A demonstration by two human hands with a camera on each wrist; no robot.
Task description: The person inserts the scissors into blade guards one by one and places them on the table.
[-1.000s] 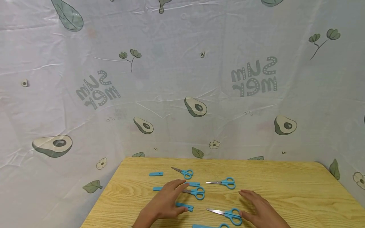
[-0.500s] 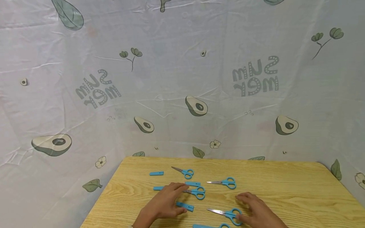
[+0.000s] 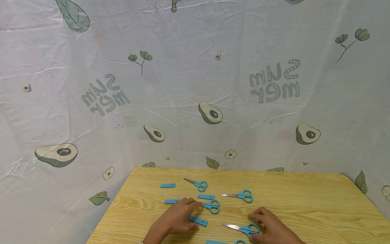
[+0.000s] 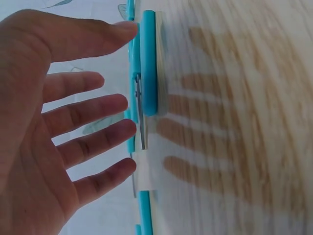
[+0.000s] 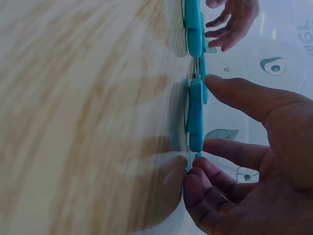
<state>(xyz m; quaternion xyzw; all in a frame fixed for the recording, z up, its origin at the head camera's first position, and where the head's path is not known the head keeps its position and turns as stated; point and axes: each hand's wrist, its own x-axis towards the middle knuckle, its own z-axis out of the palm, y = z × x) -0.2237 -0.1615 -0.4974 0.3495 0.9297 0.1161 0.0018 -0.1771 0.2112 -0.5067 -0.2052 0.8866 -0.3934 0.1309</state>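
My left hand (image 3: pixel 178 218) hovers palm-down over the left of the table, fingers spread and holding nothing. Under its thumb side lies a blue blade cover (image 3: pixel 198 221); blue-handled scissors (image 3: pixel 208 205) sit by its fingertips. In the left wrist view a gap shows between the left hand (image 4: pixel 49 132) and the table. My right hand (image 3: pixel 272 227) is at the handles of the nearer scissors (image 3: pixel 243 228), whose blades point left. In the right wrist view its thumb and index finger stand apart beside the handle (image 5: pixel 195 115); other fingers bend toward the table. Contact is unclear.
Two more scissors, one at the back (image 3: pixel 199 185) and one at the right (image 3: pixel 243 195), lie on the wooden table (image 3: pixel 304 196). Blue covers (image 3: pixel 167 185) (image 3: pixel 206 197) (image 3: pixel 172 201) lie at the left and middle. Sheathed scissors (image 3: pixel 217 242) are cut off at the front edge.
My right hand has shifted left and its thumb has come over the handles of the nearer scissors. My left hand has dipped slightly. The scissors and covers stay where they were.
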